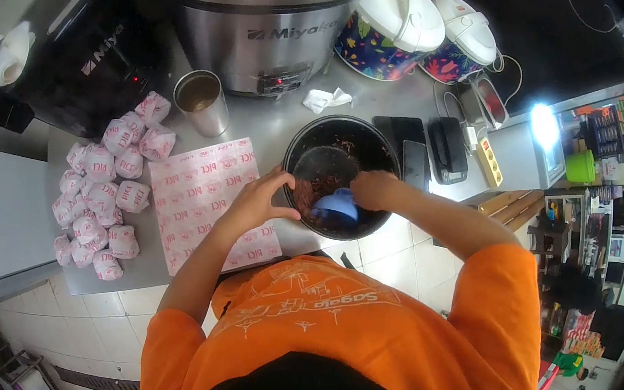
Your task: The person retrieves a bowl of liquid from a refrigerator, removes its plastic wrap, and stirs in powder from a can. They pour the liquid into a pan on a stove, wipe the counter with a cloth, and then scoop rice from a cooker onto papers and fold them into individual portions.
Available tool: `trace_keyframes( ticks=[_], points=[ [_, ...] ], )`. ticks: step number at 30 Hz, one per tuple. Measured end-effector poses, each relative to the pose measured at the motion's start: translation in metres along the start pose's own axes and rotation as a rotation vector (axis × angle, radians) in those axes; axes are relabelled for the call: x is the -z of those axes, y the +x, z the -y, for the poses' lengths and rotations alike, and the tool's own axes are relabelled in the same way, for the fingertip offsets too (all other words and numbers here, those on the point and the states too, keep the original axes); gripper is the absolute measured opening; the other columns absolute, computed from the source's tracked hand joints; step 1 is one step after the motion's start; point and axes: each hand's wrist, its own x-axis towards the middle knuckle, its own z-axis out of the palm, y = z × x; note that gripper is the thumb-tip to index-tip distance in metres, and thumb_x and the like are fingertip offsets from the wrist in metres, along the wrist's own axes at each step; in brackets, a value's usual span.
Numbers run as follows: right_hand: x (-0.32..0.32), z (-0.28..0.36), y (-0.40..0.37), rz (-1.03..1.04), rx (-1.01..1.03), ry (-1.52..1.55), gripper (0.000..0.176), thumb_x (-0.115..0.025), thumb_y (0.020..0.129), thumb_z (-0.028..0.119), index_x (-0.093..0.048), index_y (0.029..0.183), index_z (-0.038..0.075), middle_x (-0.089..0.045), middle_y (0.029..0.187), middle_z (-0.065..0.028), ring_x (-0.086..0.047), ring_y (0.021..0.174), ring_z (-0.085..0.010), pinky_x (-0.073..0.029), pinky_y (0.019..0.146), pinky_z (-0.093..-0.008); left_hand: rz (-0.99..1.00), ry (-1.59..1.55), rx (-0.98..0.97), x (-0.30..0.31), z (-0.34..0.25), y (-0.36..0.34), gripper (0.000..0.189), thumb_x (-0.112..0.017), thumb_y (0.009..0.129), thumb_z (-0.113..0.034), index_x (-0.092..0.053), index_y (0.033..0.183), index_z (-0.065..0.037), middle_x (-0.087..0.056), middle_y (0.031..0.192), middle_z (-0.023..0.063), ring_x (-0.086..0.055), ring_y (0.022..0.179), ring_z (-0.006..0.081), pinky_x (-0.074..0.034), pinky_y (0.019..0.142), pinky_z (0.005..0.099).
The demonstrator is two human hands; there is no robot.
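A round black pot (392,158) stands at the counter's front edge, with reddish-brown loose food (320,190) inside. My left hand (269,194) grips the pot's left rim, thumb and fingers set apart along it. Inside the pot, my right hand (375,190) is closed around the end of a blue scoop (338,206), whose cupped part rests low among the food. A round, dark, see-through piece (327,167) lies just left of my right fingers. Pink-printed wrapping paper (199,193) lies flat on the counter, left of the pot and partly under my left forearm.
Several paper-wrapped balls (101,196) are heaped at the left. A metal cup (203,104) stands behind the paper, before a large steel rice cooker (268,41). A crumpled tissue (327,100), a black device (447,151) and a yellow power strip (490,162) lie around the pot.
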Motion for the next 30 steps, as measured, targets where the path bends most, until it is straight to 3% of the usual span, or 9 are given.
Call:
trace_keyframes(
  ticks=[5, 7, 10, 11, 13, 16, 19, 23, 30],
  points=[
    [0.026, -0.014, -0.028, 0.239, -0.134, 0.430, 0.026, -0.051, 0.082, 0.023, -0.067, 0.082, 0.003, -0.065, 0.091, -0.0169, -0.064, 0.087, -0.0284, -0.051, 0.073, -0.0394, -0.048, 0.013, -0.022, -0.005, 0.002, -0.007, 0.049, -0.077, 0.065, -0.026, -0.046, 0.098, -0.008, -0.054, 0.106, 0.0095, -0.053, 0.101, 0.0320, -0.043, 0.081, 0.0384],
    [0.017, -0.028, -0.029, -0.272, -0.144, 0.104, 0.025, -0.049, 0.083, 0.020, -0.064, 0.081, 0.001, -0.066, 0.087, -0.0160, -0.066, 0.080, -0.0273, -0.052, 0.068, -0.0372, -0.045, 0.008, -0.021, -0.006, 0.002, -0.008, 0.050, -0.077, 0.065, -0.026, -0.046, 0.100, -0.008, -0.054, 0.107, 0.0096, -0.053, 0.101, 0.0321, -0.043, 0.081, 0.0384],
    [-0.014, -0.038, 0.004, -0.480, -0.266, 0.055, 0.026, -0.047, 0.084, 0.019, -0.061, 0.091, -0.002, -0.066, 0.085, -0.0139, -0.066, 0.077, -0.0255, -0.053, 0.065, -0.0354, -0.041, 0.003, -0.019, -0.009, -0.001, -0.005, 0.051, -0.077, 0.065, -0.026, -0.047, 0.102, -0.007, -0.054, 0.106, 0.0096, -0.053, 0.101, 0.0320, -0.042, 0.083, 0.0383],
    [-0.016, -0.031, 0.007, -0.378, -0.231, -0.052, 0.033, -0.044, 0.085, 0.016, -0.053, 0.108, -0.005, -0.066, 0.084, -0.0141, -0.066, 0.076, -0.0247, -0.052, 0.063, -0.0338, -0.054, 0.002, -0.025, -0.013, 0.001, -0.006, 0.053, -0.077, 0.065, -0.026, -0.047, 0.104, -0.006, -0.054, 0.108, 0.0098, -0.053, 0.103, 0.0314, -0.042, 0.085, 0.0379],
    [-0.028, -0.009, 0.014, -0.387, -0.179, -0.041, 0.035, -0.044, 0.084, 0.015, -0.051, 0.112, -0.006, -0.066, 0.084, -0.0140, -0.066, 0.075, -0.0244, -0.052, 0.062, -0.0335, -0.067, 0.009, -0.031, -0.015, 0.000, -0.005, 0.054, -0.077, 0.065, -0.026, -0.047, 0.105, -0.006, -0.054, 0.110, 0.0099, -0.052, 0.106, 0.0308, -0.042, 0.086, 0.0375],
    [-0.041, 0.023, 0.011, -0.419, -0.059, -0.063, 0.039, -0.044, 0.083, 0.013, -0.047, 0.117, -0.007, -0.066, 0.082, -0.0141, -0.066, 0.071, -0.0240, -0.051, 0.058, -0.0330, -0.058, -0.043, 0.039, -0.023, -0.005, -0.007, 0.074, -0.078, 0.065, -0.023, -0.038, 0.125, -0.008, -0.050, 0.121, 0.0147, -0.049, 0.113, 0.0290, -0.038, 0.095, 0.0370],
    [-0.036, 0.035, -0.003, -0.435, 0.027, -0.071, 0.042, -0.044, 0.082, 0.013, -0.046, 0.118, -0.008, -0.066, 0.079, -0.0148, -0.066, 0.066, -0.0242, -0.051, 0.055, -0.0331, -0.137, -0.221, 0.017, -0.032, -0.006, -0.006, 0.101, -0.076, 0.068, -0.019, -0.006, 0.140, -0.008, -0.034, 0.133, 0.0259, -0.038, 0.123, 0.0334, -0.030, 0.103, 0.0408],
    [-0.023, 0.030, -0.030, -0.415, 0.041, -0.021, 0.040, -0.045, 0.082, 0.014, -0.047, 0.116, -0.007, -0.065, 0.074, -0.0167, -0.065, 0.062, -0.0253, -0.051, 0.055, -0.0351, -0.215, -0.234, 0.045, -0.043, 0.000, -0.006, 0.099, -0.076, 0.069, -0.018, -0.008, 0.139, -0.007, -0.034, 0.133, 0.0255, -0.038, 0.123, 0.0332, -0.031, 0.102, 0.0405],
    [-0.025, -0.055, 0.009, -0.421, 0.139, 0.285, 0.025, -0.047, 0.084, 0.022, -0.060, 0.097, 0.005, -0.065, 0.081, -0.0145, -0.065, 0.075, -0.0279, -0.052, 0.066, -0.0409, -0.201, 0.002, 0.029, -0.031, -0.006, -0.008, 0.067, -0.075, 0.070, -0.024, -0.037, 0.122, -0.003, -0.049, 0.121, 0.0195, -0.047, 0.115, 0.0323, -0.037, 0.096, 0.0379]
  ],
)
